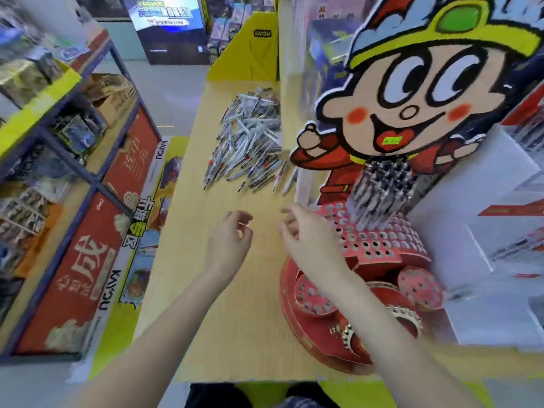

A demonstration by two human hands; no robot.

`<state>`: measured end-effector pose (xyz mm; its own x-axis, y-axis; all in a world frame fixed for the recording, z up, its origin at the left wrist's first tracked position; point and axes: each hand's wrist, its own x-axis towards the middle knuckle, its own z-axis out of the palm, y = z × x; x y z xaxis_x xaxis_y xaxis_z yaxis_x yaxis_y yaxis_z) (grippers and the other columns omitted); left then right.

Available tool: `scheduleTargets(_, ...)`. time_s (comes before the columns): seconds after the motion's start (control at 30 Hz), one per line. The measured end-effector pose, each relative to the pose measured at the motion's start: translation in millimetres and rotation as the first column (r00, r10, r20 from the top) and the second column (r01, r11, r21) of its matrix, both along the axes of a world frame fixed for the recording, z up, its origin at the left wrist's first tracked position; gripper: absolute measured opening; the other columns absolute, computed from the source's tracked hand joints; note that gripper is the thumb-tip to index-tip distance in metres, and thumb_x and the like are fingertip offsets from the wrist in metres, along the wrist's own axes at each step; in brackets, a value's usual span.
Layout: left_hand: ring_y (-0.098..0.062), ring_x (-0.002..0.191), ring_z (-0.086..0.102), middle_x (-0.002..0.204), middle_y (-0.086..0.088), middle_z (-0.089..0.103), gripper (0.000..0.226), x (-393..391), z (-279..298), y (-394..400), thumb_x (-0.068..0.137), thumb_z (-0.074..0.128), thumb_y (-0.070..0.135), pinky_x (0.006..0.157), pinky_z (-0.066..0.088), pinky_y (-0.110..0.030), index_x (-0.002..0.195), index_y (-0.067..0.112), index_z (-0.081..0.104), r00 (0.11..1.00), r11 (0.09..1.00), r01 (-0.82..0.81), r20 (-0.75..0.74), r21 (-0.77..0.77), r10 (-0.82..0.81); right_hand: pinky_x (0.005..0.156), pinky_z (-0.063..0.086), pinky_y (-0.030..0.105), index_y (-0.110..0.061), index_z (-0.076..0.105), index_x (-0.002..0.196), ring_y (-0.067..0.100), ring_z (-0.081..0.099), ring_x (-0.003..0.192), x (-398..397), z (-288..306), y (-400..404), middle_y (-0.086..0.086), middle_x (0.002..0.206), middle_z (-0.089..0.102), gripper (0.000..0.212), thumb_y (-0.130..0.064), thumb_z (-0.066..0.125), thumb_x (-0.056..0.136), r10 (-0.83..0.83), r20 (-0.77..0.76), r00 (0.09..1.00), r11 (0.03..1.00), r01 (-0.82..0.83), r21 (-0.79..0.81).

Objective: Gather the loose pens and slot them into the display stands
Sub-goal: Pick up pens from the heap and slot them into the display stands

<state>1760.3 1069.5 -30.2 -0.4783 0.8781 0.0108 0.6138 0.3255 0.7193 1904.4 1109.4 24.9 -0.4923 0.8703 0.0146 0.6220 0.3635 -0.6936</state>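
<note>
A heap of loose grey pens (250, 139) lies on the wooden table top (206, 290), far centre. A red display stand (379, 245) with many round holes stands at the right, under a big cartoon-figure cutout (412, 92). A cluster of pens (382, 189) stands slotted in its upper rows. My left hand (229, 240) hovers over the table with fingers loosely curled and nothing in it. My right hand (309, 234) hovers at the stand's left edge, fingers relaxed and empty. Both hands are blurred by motion.
Lower round red trays with holes (315, 295) sit at the stand's foot. White boxes (485, 231) rise at the right. A yellow cardboard display (253, 48) stands behind the pen heap. At the left are shelves of boxed goods (59, 160) across a narrow aisle.
</note>
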Motion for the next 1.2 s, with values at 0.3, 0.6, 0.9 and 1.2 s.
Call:
scheduleTargets(0.3, -0.038, 0.115, 0.045, 0.123, -0.025, 0.049, 0.038, -187, -46, 104, 0.094, 0.051, 0.023, 0.098, 0.033, -0.043, 0.122, -0.004, 0.048, 0.970, 0.972, 0.004, -0.235, -0.235, -0.061, 0.056, 0.030, 0.026, -0.009, 0.051, 0.088, 0.013, 0.043, 0.067, -176, -93, 120, 0.003, 0.075, 0.046, 0.029, -0.037, 0.050, 0.096, -0.419, 0.142, 0.897, 0.850, 0.442, -0.287)
scheduleTargets(0.6, -0.032, 0.112, 0.039, 0.123, -0.019, 0.040, 0.064, -215, -99, 217, 0.088, 0.054, 0.043, 0.091, 0.033, -0.033, 0.126, -0.005, 0.034, 0.894, 0.911, 0.105, -0.364, -0.399, -0.263, 0.057, 0.042, 0.030, -0.005, 0.053, 0.084, 0.025, 0.061, 0.082, -236, -127, 197, 0.014, 0.105, 0.060, 0.056, -0.056, 0.035, 0.095, -0.599, 0.388, 0.700, 0.712, 0.688, -0.140)
scheduleTargets(0.9, -0.029, 0.110, 0.055, 0.123, -0.016, 0.046, 0.046, -213, -92, 206, 0.095, 0.053, 0.014, 0.077, 0.045, -0.030, 0.131, -0.006, 0.033, 0.823, 0.840, 0.257, -0.348, -0.478, -0.450, 0.055, 0.041, 0.028, -0.007, 0.049, 0.083, 0.020, 0.051, 0.065, -240, -117, 215, 0.001, 0.067, 0.046, 0.041, -0.047, 0.059, 0.085, -0.476, 0.499, 0.725, 0.708, 0.652, -0.272)
scheduleTargets(1.2, -0.027, 0.074, 0.052, 0.070, 0.002, 0.037, 0.015, -214, -69, 94, 0.096, 0.046, 0.020, 0.057, 0.029, -0.033, 0.094, 0.011, 0.033, 0.843, 0.767, 0.533, 0.298, -0.356, -0.447, 0.049, 0.022, 0.028, -0.015, 0.037, 0.064, 0.014, 0.033, 0.052, -189, -115, 133, -0.001, 0.058, 0.034, 0.037, -0.032, 0.056, 0.091, -0.436, 0.400, 0.806, 0.732, 0.576, -0.363)
